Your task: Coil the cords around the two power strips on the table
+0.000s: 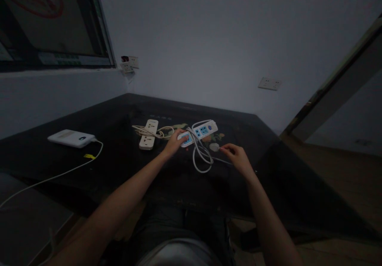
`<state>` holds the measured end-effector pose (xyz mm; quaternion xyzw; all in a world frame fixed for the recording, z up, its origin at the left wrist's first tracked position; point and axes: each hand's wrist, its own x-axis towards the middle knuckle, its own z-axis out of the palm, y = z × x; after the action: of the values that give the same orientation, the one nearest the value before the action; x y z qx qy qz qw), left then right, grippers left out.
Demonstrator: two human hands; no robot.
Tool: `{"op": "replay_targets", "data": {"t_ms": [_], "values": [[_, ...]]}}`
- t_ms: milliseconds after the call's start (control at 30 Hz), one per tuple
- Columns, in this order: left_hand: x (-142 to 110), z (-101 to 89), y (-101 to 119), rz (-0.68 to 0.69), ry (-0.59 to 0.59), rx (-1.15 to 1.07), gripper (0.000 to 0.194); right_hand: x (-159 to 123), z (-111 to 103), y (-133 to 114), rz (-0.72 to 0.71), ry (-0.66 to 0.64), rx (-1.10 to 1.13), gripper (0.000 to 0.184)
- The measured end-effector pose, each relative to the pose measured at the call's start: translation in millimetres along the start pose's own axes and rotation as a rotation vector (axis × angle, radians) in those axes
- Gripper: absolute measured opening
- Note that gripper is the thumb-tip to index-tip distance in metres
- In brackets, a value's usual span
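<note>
My left hand [175,142] is closed on the near left end of a white power strip [212,127] with blue socket panels, its thumb across the top. A white cord [199,148] wraps around the strip's middle, and a loop of it hangs toward me. To the right, my right hand [235,156] pinches close behind a pale plug [214,147], apart from the strip. Left of my left hand lies a second, cream power strip [151,126], its own cord [164,133] wound around it.
A white power bank [71,138] with a cable [74,171] lies on the left of the black table [119,178]. Wall sockets [269,83] are behind the table, with more outlets [129,63] beside the window. The table's front edge is close to my body.
</note>
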<state>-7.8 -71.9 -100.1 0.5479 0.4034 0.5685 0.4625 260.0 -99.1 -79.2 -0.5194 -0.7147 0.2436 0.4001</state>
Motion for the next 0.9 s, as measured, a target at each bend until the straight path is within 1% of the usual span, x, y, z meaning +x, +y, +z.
{"op": "replay_targets", "data": {"t_ms": [133,267,333,433,500,567,733,900], "values": [[0.2,0.0,0.6,0.009,-0.014,0.016,0.031,-1.4,1.4,-1.5,-0.016,0.025,-0.054,0.032],[1.2,-0.4,0.0,0.028,-0.019,0.014,0.033,-0.5,11.3,-2.5,-0.023,-0.016,-0.204,0.024],[1.5,-0.5,-0.4,0.031,-0.019,0.008,0.034,-2.2,19.8,-6.5,-0.009,-0.042,-0.337,0.020],[1.3,0.0,-1.1,0.036,-0.018,-0.008,0.034,-7.7,32.9,-16.9,-0.001,-0.073,-0.619,0.019],[0.9,0.7,-2.1,0.035,-0.014,-0.024,0.034,-11.6,39.7,-24.0,-0.026,-0.105,-0.770,0.019],[0.5,1.3,-3.7,0.033,-0.013,-0.039,0.034,-13.8,44.5,-29.8,-0.061,-0.144,-0.865,0.017],[0.6,2.4,-9.8,0.044,-0.012,-0.051,0.034,-10.3,50.4,-39.8,-0.138,-0.220,-0.990,0.020],[0.3,4.2,-13.6,0.067,-0.012,-0.068,0.035,-6.2,53.9,-43.3,-0.196,-0.324,-0.989,0.026]]}}
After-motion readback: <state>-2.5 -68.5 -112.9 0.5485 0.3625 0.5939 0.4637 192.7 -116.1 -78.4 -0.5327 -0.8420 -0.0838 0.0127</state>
